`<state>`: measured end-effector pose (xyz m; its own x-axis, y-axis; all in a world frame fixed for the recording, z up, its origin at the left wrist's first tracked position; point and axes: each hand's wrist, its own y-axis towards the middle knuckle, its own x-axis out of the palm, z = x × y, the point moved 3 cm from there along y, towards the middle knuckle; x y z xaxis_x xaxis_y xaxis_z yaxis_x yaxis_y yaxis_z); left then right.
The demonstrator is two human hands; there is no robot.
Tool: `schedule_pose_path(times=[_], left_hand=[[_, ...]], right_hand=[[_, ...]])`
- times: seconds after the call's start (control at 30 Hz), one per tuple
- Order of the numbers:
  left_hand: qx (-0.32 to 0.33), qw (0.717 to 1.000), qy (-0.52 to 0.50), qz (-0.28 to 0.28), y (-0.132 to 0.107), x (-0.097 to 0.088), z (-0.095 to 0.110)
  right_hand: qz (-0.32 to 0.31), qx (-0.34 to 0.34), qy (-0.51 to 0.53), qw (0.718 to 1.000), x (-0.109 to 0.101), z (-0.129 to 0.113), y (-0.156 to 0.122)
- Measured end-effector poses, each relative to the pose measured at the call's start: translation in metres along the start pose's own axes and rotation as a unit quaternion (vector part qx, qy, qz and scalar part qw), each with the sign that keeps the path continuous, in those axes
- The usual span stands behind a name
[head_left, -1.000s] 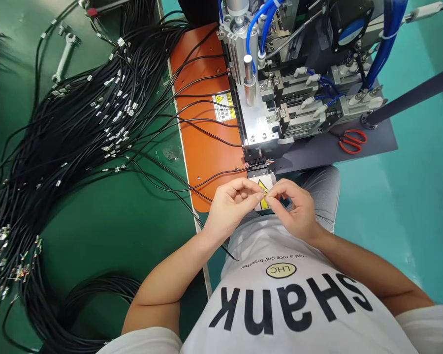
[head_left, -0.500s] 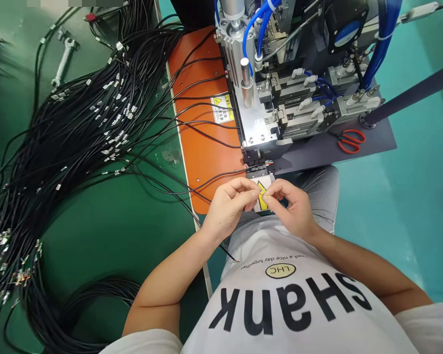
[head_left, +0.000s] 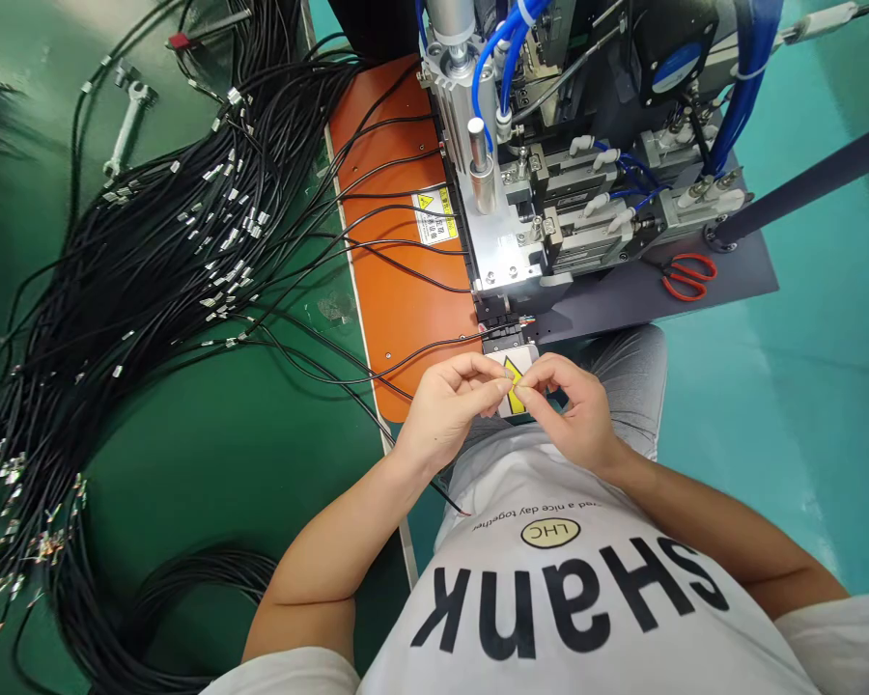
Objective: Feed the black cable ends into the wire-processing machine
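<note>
My left hand (head_left: 445, 405) and my right hand (head_left: 574, 407) meet fingertip to fingertip just below the machine's front jaw (head_left: 503, 333). Both pinch something small between thumb and fingers; it is too small to name, probably the end of a thin wire. A black cable (head_left: 406, 359) runs from the jaw across the orange plate (head_left: 398, 290) to the left. Behind my fingers a yellow warning label (head_left: 513, 372) shows on the machine's front.
A big heap of black cables with metal ends (head_left: 137, 280) covers the green table (head_left: 224, 454) on the left. The machine (head_left: 550, 174) with blue hoses stands ahead. Red scissors (head_left: 687, 275) lie on its grey base. A wrench (head_left: 126, 121) lies far left.
My hands have stayed almost in place below the jaw; the fingertips shifted slightly as they work the small thing between them. The camera view dipped a little.
</note>
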<state>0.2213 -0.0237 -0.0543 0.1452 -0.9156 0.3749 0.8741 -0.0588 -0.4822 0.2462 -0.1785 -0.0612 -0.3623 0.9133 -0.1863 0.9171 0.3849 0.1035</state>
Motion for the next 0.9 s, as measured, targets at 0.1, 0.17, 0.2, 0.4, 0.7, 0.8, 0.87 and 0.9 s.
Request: schedule_pose_path(times=[0.1,0.17,0.2,0.4,0.7,0.8,0.87,0.9], left_hand=[[0.001,1.000,-0.004,0.009,-0.0004,0.0007,0.0008],[0.002,1.000,-0.008,0.012,-0.0008,0.0013,0.0013],[0.002,1.000,-0.010,0.013,-0.0009,0.0016,0.0014],[0.008,1.000,-0.015,0.006,-0.0016,0.0021,0.0005],[0.014,0.999,-0.027,0.025,-0.0027,0.0032,-0.0001],[0.021,0.999,-0.025,0.033,-0.0038,0.0047,-0.0003],[0.032,0.999,-0.019,0.036,-0.0032,0.0048,-0.0010],[0.038,0.998,-0.011,0.039,-0.0026,0.0046,-0.0014]], right_hand=[[-0.003,0.009,0.004,1.000,0.0003,0.0007,0.0000],[-0.004,0.016,0.010,1.000,0.0001,0.0009,0.0000],[-0.004,0.018,0.012,1.000,0.0000,0.0010,0.0000],[-0.008,0.028,0.023,0.999,0.0004,0.0008,0.0003],[-0.004,0.020,0.007,1.000,0.0009,-0.0001,0.0006],[-0.005,0.018,-0.006,1.000,0.0016,-0.0009,0.0000],[-0.002,0.012,-0.025,1.000,0.0016,-0.0013,0.0004],[0.000,0.009,-0.035,0.999,0.0015,-0.0017,0.0008]])
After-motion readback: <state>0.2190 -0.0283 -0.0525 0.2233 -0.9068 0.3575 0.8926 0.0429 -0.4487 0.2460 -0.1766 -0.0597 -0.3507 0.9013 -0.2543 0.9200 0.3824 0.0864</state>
